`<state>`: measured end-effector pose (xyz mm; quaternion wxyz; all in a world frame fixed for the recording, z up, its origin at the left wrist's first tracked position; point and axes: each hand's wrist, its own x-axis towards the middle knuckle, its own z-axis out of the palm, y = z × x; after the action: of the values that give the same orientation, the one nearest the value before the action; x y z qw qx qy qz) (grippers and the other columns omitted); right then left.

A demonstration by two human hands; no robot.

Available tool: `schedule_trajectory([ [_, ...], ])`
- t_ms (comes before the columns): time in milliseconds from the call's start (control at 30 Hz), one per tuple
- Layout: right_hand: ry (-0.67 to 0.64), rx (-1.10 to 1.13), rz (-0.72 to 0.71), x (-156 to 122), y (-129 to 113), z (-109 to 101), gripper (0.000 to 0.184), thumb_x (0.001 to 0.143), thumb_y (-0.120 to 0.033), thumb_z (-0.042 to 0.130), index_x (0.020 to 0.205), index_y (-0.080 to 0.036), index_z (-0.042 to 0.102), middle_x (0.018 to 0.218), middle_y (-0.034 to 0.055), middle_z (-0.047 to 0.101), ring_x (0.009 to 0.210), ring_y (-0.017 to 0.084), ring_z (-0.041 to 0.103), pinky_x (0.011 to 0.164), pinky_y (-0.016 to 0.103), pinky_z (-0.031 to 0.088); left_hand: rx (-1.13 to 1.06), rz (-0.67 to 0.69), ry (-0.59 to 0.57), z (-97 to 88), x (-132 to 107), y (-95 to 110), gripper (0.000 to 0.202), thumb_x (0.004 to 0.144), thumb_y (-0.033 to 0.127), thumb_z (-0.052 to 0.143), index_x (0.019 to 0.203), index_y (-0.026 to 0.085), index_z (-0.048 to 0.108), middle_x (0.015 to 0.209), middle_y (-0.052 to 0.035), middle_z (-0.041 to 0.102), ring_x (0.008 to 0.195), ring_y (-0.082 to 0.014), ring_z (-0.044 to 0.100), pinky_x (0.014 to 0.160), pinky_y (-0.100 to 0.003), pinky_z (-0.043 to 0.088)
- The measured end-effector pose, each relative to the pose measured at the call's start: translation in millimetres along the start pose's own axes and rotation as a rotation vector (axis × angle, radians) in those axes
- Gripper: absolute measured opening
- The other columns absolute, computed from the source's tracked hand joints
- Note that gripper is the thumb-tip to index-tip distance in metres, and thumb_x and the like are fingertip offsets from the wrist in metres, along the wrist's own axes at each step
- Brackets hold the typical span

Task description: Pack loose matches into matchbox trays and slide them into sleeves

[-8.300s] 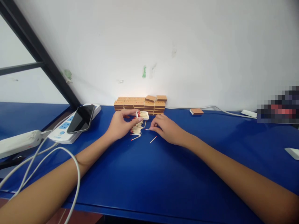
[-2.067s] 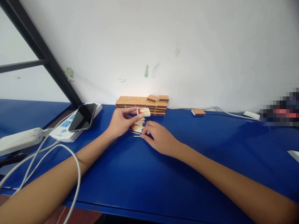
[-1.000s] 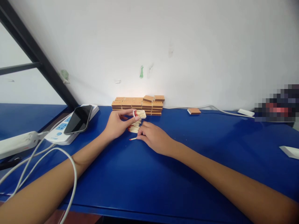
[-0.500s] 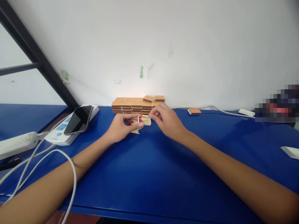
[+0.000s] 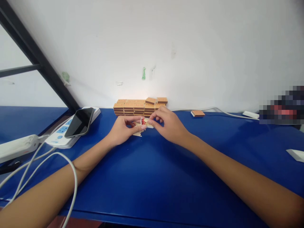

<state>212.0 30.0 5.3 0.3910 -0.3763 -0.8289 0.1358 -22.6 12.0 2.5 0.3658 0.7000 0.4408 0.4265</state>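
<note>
My left hand (image 5: 122,129) pinches a small white matchbox tray (image 5: 150,127) by its left end, thumb in front and fingers behind. Red-headed matches (image 5: 144,122) lie inside the tray, their heads toward the left. Over the tray's right part, my right hand (image 5: 167,125) is closed, its thumb and forefinger pressed together on the matches; the fingertips partly hide them. Loose matches (image 5: 137,134) lie in a pile on the table under and beside my left fingers. Just behind both hands is a stack of orange-brown matchboxes (image 5: 129,105).
A single matchbox (image 5: 198,113) lies to the right on the blue table (image 5: 147,180). At left, a phone (image 5: 79,123) rests on a white power strip (image 5: 66,142), with white cables (image 5: 75,183) looping over my left forearm. A white wall (image 5: 201,57) stands behind.
My right hand has moved slightly left, its thumb and forefinger going from the tray's right edge onto the matches inside. My left hand and the tray have stayed nearly still.
</note>
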Motion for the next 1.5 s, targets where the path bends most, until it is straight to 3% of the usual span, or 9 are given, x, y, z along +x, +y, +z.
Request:
schedule_trajectory([
  [167, 0.015, -0.013, 0.007, -1.3, 0.4, 1.7, 0.011, 0.098, -0.03, 0.074, 0.093, -0.022, 0.068, 0.095, 0.0036, 0.062, 0.083, 0.019, 0.059, 0.078, 0.035, 0.048, 0.06, 0.031, -0.015, 1.4, -2.2, 0.1, 0.045, 0.08, 0.048, 0.093, 0.117, 0.023, 0.088, 0.095, -0.0074, 0.084, 0.071, -0.0184, 0.067, 0.066, -0.03, 0.057],
  [367, 0.02, 0.008, -0.018, -0.3, 2.7, -0.6, 0.008, 0.099, -0.026, 0.073, 0.093, -0.022, 0.07, 0.095, 0.0034, 0.063, 0.082, 0.018, 0.058, 0.077, 0.034, 0.048, 0.052, 0.037, 0.014, 0.2, -0.2, 2.2, 0.046, 0.08, 0.047, 0.093, 0.118, 0.021, 0.088, 0.103, -0.0097, 0.085, 0.074, -0.0193, 0.067, 0.067, -0.031, 0.058],
  [633, -0.014, 0.022, 0.022, -0.2, 5.9, -0.7, 0.014, 0.099, -0.029, 0.075, 0.09, -0.022, 0.068, 0.091, 0.0017, 0.061, 0.079, 0.017, 0.057, 0.075, 0.033, 0.046, 0.031, 0.026, 0.001, 1.8, -1.0, 4.7, 0.043, 0.08, 0.046, 0.093, 0.115, 0.022, 0.089, 0.098, -0.0087, 0.085, 0.07, -0.0179, 0.066, 0.062, -0.029, 0.055],
  [833, 0.012, 0.047, -0.009, -0.6, 4.3, -2.1, 0.009, 0.098, -0.027, 0.076, 0.094, -0.023, 0.069, 0.092, 0.0014, 0.06, 0.079, 0.017, 0.056, 0.073, 0.032, 0.047, 0.013, 0.026, -0.011, 1.3, -1.3, 4.4, 0.043, 0.079, 0.045, 0.094, 0.115, 0.021, 0.089, 0.1, -0.01, 0.084, 0.073, -0.0186, 0.067, 0.065, -0.031, 0.058],
  [1033, 0.004, 0.103, -0.144, -0.2, 7.0, -1.8, 0.009, 0.104, -0.028, 0.068, 0.098, -0.023, 0.073, 0.094, 0.0029, 0.059, 0.08, 0.017, 0.057, 0.074, 0.033, 0.048, -0.018, -0.025, -0.005, -0.2, 0.1, 2.0, 0.051, 0.079, 0.046, 0.094, 0.12, 0.016, 0.087, 0.109, -0.0132, 0.085, 0.079, -0.0204, 0.071, 0.069, -0.032, 0.059],
  [1500, -0.104, 0.091, -0.144, 0.5, 5.8, -5.7, 0.006, 0.102, -0.025, 0.071, 0.097, -0.022, 0.073, 0.095, 0.0025, 0.059, 0.08, 0.016, 0.057, 0.074, 0.032, 0.047, 0.025, 0.031, -0.035, 1.0, -0.1, -0.4, 0.044, 0.079, 0.044, 0.094, 0.115, 0.019, 0.089, 0.103, -0.0105, 0.084, 0.073, -0.017, 0.065, 0.066, -0.028, 0.055],
])
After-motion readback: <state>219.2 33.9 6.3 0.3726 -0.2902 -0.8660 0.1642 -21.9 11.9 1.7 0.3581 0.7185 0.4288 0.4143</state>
